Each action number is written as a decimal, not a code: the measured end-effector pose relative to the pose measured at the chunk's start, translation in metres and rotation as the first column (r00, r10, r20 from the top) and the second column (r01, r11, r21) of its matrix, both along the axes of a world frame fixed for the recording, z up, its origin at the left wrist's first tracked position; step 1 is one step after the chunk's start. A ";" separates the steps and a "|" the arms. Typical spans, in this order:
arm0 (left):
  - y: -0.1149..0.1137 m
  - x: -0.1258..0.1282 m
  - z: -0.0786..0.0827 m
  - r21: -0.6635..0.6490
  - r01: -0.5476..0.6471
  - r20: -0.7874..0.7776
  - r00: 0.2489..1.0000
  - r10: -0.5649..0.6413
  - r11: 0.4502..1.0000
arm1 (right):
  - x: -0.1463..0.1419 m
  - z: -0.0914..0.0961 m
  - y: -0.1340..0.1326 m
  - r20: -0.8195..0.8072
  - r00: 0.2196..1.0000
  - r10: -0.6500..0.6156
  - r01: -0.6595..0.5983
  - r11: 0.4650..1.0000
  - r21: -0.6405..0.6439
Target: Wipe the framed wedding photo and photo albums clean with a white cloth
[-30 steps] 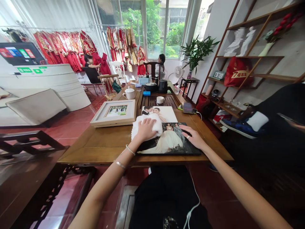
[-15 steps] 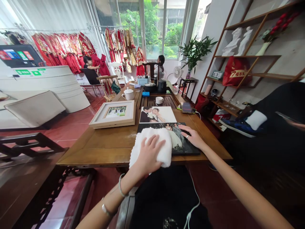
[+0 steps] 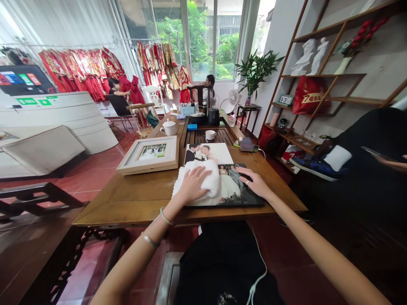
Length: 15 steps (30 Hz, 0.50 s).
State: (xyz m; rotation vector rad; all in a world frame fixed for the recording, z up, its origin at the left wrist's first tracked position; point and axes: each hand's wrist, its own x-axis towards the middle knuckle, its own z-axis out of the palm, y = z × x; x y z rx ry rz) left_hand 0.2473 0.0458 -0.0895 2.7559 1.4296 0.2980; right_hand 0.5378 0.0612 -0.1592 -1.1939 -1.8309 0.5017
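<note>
My left hand (image 3: 192, 187) is curled over a folded white towel (image 3: 213, 177), gripping it on the left part of a dark wedding photo panel (image 3: 244, 198). The towel hides that side of the panel and the near part of a lighter wedding photo panel (image 3: 224, 154) behind it. My right hand (image 3: 256, 184) rests with fingers outstretched on the dark panel's right side, holding nothing. A light wooden picture frame (image 3: 127, 164) lies on the table to the left of both panels.
On the wooden table (image 3: 121, 205) stand a lidded white cup (image 3: 168, 128), a small white cup (image 3: 210, 135) on a slatted tea tray, and a phone (image 3: 248, 144) with a cable. A person's shoe (image 3: 318, 167) is at the right, beside shelves.
My left hand has pushed the towel forward, away from me, uncovering the panel's near edge. The right hand stays on the panel. The view has shifted slightly.
</note>
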 end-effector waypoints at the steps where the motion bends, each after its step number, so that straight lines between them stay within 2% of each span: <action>1: 0.009 0.002 -0.001 0.012 -0.001 -0.002 1.000 0.001 1.000 | 0.000 0.000 0.000 0.000 1.000 -0.002 0.002 1.000 0.000; 5: 0.040 0.009 -0.003 0.041 -0.012 0.001 1.000 0.012 0.999 | -0.001 0.000 -0.001 -0.003 1.000 -0.005 0.005 1.000 0.004; 8: 0.050 0.013 -0.003 0.051 -0.032 0.004 0.999 0.032 0.998 | -0.001 0.000 0.000 -0.003 1.000 -0.006 0.006 1.000 0.007; 11: 0.047 0.016 -0.002 0.064 -0.052 -0.004 0.999 0.052 0.997 | -0.001 0.000 0.000 -0.008 1.000 0.001 -0.001 1.000 0.009; 15: 0.025 0.015 -0.002 0.049 -0.036 -0.019 0.999 0.037 0.998 | -0.002 0.000 0.000 -0.019 1.000 0.002 -0.002 1.000 0.005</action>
